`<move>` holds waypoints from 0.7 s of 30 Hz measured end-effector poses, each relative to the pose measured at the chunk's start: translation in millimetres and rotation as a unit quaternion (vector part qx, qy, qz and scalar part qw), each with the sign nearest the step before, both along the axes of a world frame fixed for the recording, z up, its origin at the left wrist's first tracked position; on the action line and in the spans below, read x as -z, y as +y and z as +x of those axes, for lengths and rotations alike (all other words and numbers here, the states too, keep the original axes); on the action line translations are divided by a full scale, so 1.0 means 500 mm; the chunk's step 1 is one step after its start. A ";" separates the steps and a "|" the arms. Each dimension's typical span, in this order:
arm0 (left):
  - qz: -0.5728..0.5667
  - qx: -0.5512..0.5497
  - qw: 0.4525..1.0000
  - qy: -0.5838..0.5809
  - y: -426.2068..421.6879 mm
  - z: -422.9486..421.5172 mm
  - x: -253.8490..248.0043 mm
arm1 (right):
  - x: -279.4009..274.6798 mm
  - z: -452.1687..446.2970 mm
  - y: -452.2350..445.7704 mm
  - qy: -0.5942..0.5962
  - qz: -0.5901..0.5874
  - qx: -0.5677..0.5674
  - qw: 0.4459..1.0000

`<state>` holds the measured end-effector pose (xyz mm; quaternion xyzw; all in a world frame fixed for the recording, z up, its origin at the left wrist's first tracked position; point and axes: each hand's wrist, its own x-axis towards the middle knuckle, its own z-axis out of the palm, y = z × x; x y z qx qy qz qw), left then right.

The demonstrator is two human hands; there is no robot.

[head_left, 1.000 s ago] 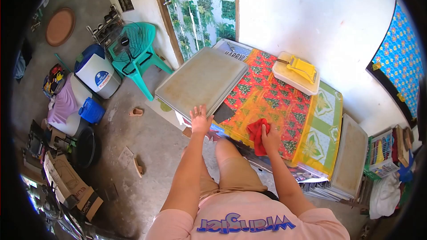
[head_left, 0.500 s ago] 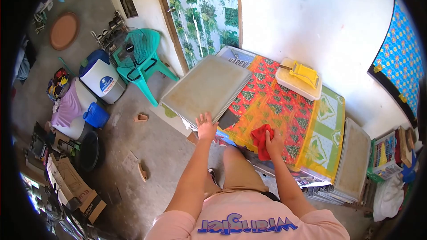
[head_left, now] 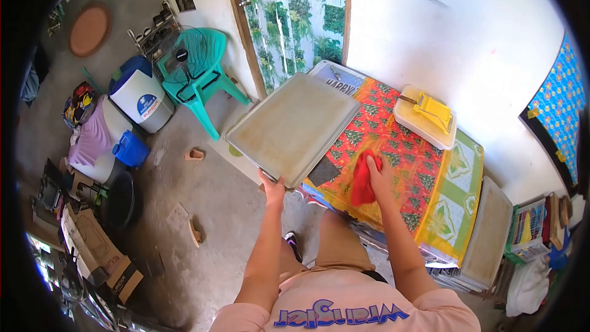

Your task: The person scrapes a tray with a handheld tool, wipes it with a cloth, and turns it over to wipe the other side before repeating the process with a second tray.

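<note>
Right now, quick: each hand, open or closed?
Left hand: fingers at the tray stack's near edge; grip can't be told.
Right hand: closed on the red cloth.

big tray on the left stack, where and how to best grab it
Probably the near rim of the tray, from the front, thumb above, fingers beneath: it lies flat and wide, and that edge faces the person, by the left hand.

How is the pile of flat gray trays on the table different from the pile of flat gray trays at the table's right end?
The table pile sits on top of the table; the right-end pile sits lower, beside it.
The left hand touches the table pile's near edge; no hand touches the right-end pile.
Both have rectangular, grayish-brown, stained-looking tops.
</note>
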<state>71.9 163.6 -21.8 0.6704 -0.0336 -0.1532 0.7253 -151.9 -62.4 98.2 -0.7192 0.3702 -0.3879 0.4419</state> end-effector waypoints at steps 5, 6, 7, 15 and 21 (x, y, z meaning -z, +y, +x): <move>0.002 0.032 0.997 0.072 0.013 -0.030 -0.095 | -0.085 0.209 -0.042 -0.108 -0.033 -0.001 0.994; 0.010 0.038 0.997 0.063 0.016 -0.029 -0.089 | -0.094 0.248 -0.052 -0.106 -0.049 0.000 0.993; 0.014 0.036 0.999 0.031 0.016 -0.028 -0.082 | -0.099 0.283 -0.061 -0.103 -0.063 0.002 0.993; 0.070 0.074 0.993 0.056 0.027 -0.033 -0.138 | 0.105 0.506 -0.113 0.406 -0.190 -0.127 0.885; 0.051 0.079 0.995 0.042 0.031 -0.031 -0.102 | 0.133 0.688 -0.243 0.340 -0.226 -0.028 0.913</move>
